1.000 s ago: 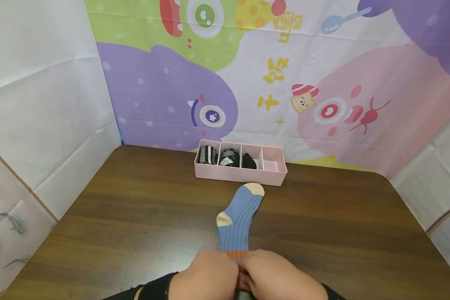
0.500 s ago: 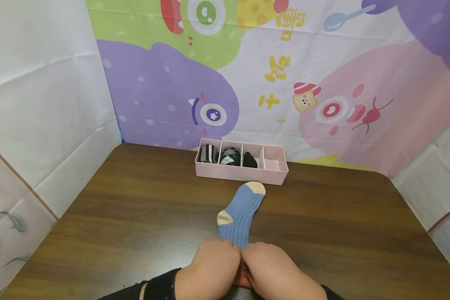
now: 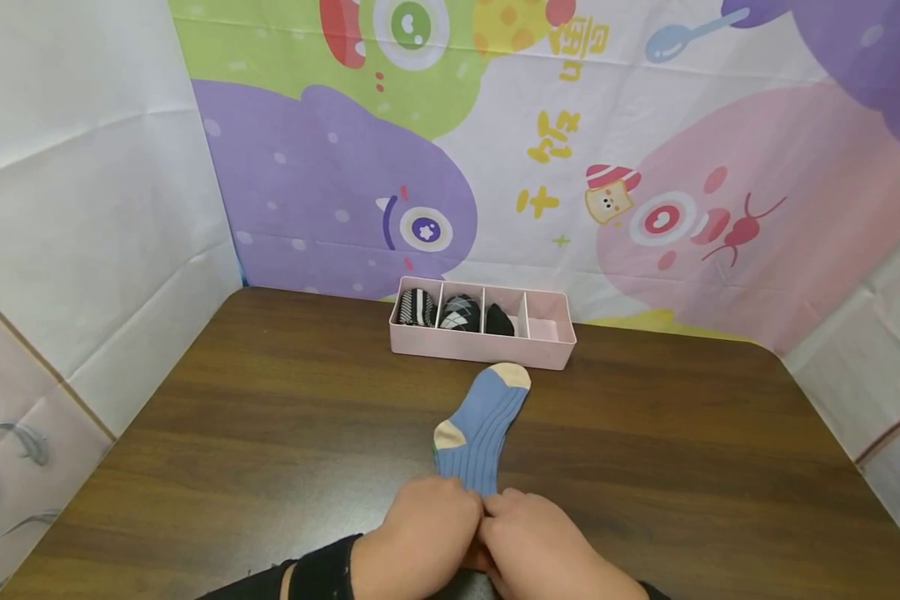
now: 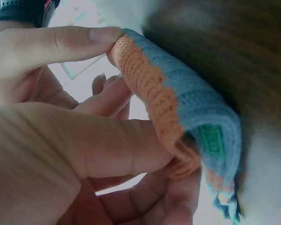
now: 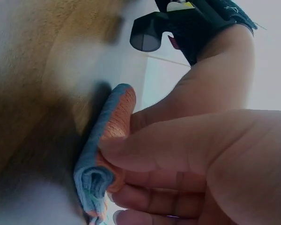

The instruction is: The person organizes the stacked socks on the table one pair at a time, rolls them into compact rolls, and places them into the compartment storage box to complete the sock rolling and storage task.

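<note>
A blue ribbed sock (image 3: 476,425) with cream toe and heel lies on the table, its toe toward the back. Both hands pinch its cuff end, which is folded over on itself with an orange band (image 4: 147,89) outermost. My left hand (image 3: 423,533) holds the left side of the fold, thumb on the orange knit. Close beside it, my right hand (image 3: 536,542) grips the right side, its thumb (image 5: 145,145) pressing the roll. A green patch (image 4: 212,142) shows inside the fold. From the head view, the hands hide most of the cuff.
Behind the sock stands a pink divided box (image 3: 480,346). Its left compartments hold a striped rolled sock (image 3: 417,308), an argyle one (image 3: 461,313) and a black one (image 3: 499,321); the rightmost compartment holds nothing. A printed cloth (image 3: 330,183) hangs at the table's back edge.
Both hands have moved slightly forward along the sock, folding the cuff; the orange band near the fingers is now covered in the head view. The foot of the sock stays in place.
</note>
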The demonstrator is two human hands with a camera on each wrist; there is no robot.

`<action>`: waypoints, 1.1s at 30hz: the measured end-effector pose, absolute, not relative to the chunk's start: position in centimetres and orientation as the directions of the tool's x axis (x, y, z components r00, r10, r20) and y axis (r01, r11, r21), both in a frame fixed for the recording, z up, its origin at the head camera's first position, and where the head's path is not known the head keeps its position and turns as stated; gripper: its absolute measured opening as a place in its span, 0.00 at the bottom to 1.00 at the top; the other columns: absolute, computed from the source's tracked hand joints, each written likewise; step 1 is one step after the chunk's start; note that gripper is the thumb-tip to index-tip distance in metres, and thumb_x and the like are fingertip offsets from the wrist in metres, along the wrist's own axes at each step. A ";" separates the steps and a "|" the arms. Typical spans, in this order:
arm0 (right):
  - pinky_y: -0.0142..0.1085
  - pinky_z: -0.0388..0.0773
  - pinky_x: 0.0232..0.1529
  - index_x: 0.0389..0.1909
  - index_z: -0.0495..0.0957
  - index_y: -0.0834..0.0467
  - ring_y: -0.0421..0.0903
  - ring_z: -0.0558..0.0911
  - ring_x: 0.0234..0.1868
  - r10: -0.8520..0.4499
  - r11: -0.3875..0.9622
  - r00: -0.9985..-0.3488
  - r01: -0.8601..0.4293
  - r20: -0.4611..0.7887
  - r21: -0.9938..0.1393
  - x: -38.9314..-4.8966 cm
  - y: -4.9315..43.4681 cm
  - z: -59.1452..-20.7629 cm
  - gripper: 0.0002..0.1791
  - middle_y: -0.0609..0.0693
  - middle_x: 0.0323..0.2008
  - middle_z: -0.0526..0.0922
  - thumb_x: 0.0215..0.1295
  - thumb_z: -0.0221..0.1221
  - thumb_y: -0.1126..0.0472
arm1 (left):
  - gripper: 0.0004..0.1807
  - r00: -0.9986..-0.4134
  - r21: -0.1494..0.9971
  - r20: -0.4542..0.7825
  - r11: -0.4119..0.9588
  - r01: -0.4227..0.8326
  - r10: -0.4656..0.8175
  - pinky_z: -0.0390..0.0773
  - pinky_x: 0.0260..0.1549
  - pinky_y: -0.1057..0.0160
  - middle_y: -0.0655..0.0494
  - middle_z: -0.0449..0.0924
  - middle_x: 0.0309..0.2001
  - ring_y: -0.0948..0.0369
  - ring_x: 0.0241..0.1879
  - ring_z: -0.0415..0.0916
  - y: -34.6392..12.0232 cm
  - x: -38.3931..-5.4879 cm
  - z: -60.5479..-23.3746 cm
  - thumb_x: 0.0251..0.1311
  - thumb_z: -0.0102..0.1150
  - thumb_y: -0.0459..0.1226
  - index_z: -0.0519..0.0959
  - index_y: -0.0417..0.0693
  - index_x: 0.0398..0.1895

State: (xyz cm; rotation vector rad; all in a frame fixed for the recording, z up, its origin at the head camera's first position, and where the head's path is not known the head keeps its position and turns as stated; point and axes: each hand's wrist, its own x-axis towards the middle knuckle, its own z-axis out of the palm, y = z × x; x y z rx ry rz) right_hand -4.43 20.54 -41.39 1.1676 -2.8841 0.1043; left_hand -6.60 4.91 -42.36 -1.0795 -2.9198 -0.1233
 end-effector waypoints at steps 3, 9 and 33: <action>0.33 0.72 0.26 0.27 0.80 0.50 0.38 0.71 0.25 -0.687 0.722 -0.726 -0.686 0.029 -0.086 -4.6 20.6 -41.5 0.07 0.39 0.26 0.73 0.46 0.67 0.60 | 0.18 -0.762 0.037 0.072 0.762 0.646 0.643 0.73 0.14 0.61 0.60 0.74 0.19 0.64 0.21 0.71 4.8 -6.5 -42.0 0.44 0.70 0.56 0.78 0.56 0.19; 0.29 0.71 0.30 0.30 0.76 0.45 0.32 0.70 0.28 -0.648 0.737 -0.760 -0.605 -0.057 -0.302 -5.4 21.0 -41.8 0.08 0.34 0.26 0.73 0.55 0.61 0.62 | 0.10 -0.749 -0.004 0.030 0.749 0.662 0.662 0.72 0.12 0.61 0.61 0.73 0.18 0.65 0.20 0.70 4.5 -5.6 -41.2 0.52 0.67 0.43 0.78 0.55 0.18; 0.30 0.70 0.28 0.27 0.72 0.48 0.35 0.67 0.28 -0.563 0.772 -0.812 -0.583 0.151 -0.255 -6.4 21.5 -42.2 0.09 0.37 0.26 0.67 0.59 0.60 0.65 | 0.05 -0.735 0.118 0.008 0.729 0.674 0.678 0.73 0.21 0.66 0.57 0.70 0.26 0.64 0.25 0.70 4.5 -7.0 -42.0 0.61 0.60 0.33 0.73 0.46 0.37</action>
